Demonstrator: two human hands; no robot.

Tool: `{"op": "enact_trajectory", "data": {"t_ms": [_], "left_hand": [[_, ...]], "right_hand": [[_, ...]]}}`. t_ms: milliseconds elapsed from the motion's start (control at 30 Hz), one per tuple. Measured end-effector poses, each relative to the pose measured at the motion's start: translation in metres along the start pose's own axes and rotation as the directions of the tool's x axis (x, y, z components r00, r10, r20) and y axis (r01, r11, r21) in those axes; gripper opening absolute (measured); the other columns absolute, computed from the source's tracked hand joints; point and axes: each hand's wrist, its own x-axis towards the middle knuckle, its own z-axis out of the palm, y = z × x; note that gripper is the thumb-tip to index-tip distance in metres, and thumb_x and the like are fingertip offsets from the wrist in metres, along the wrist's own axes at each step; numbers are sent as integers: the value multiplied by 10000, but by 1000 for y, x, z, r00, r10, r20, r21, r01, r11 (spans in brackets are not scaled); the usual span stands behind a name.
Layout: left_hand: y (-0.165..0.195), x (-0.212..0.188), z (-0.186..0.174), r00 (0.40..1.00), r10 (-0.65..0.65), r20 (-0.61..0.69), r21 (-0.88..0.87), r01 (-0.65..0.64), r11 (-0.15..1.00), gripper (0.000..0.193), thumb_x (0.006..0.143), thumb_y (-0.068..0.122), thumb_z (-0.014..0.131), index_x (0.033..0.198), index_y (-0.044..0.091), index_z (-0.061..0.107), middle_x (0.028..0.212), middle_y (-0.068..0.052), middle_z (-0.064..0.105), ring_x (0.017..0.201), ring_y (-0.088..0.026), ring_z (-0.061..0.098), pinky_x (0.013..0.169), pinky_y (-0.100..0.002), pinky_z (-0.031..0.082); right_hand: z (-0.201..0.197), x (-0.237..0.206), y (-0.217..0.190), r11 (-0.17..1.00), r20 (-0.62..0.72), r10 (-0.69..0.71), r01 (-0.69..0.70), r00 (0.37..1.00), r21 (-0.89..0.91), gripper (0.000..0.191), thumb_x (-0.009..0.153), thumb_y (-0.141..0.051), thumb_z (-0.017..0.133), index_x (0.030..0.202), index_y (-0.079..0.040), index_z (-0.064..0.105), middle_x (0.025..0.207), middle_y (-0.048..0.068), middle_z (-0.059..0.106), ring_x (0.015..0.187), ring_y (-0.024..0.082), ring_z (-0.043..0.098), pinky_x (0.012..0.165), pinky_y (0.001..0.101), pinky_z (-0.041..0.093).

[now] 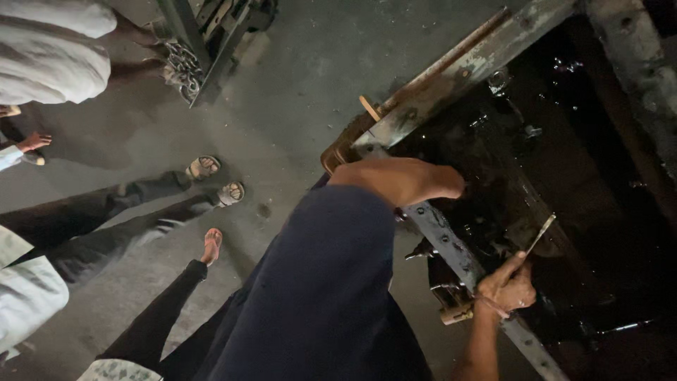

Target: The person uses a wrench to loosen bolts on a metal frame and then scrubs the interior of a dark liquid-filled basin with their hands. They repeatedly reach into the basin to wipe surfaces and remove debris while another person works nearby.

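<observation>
My right hand (505, 286) is closed around the handle end of a thin flat metal tool (541, 233), whose blade points up and to the right into the dark, oily inside of a machine (564, 162). The hand rests beside a worn grey metal frame rail (451, 243) that runs diagonally. My leg in dark blue cloth (317, 282) fills the middle, with its bare foot (405, 180) set on the rail. My left hand is out of view.
Other people stand on the concrete floor (296, 92) at the left: sandalled feet (215, 180), a bare foot (211, 244), light clothing. A metal stand with chain (187, 63) is at the top left. A second rusty frame beam (465, 63) crosses the top.
</observation>
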Motion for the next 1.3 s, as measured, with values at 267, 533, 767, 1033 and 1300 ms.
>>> {"op": "enact_trajectory", "data": {"t_ms": [267,533,767,1033,1300], "left_hand": [[0,0,3,1000,25,0,-19,-25,1000,308,945,116,553,1231,69,661,1279,-179,640,1172,-365,634,904,-480,560],[6,21,4,997,69,-43,-34,-70,997,298,946,109,557,1221,62,661,1266,-183,644,1163,-364,639,899,-478,563],[1,47,25,996,78,41,37,-79,996,290,946,103,561,1213,55,661,1255,-187,648,1156,-364,642,894,-475,567],[0,53,28,993,97,61,45,-100,994,280,946,96,565,1204,48,661,1242,-191,652,1147,-363,646,889,-473,571],[-6,53,32,991,116,60,17,-117,993,270,946,89,568,1195,41,662,1229,-194,656,1138,-362,650,884,-471,575]], "right_hand": [[9,3,15,998,39,37,-34,999,-58,687,1213,-462,501,818,73,671,643,214,589,503,335,511,516,460,391],[-3,1,-6,993,45,122,-122,992,3,575,1177,-417,556,870,45,710,621,165,601,484,269,496,462,442,393],[-18,-1,2,992,19,116,-116,993,54,577,1136,-473,501,943,24,720,706,214,634,571,295,569,563,433,448],[-21,-9,12,994,-9,86,-86,996,-70,598,1139,-514,470,1083,8,756,694,219,638,593,345,549,632,478,446],[-23,-7,2,985,77,156,-160,985,60,589,1133,-475,499,879,20,692,657,202,591,535,293,519,558,438,415]]}}
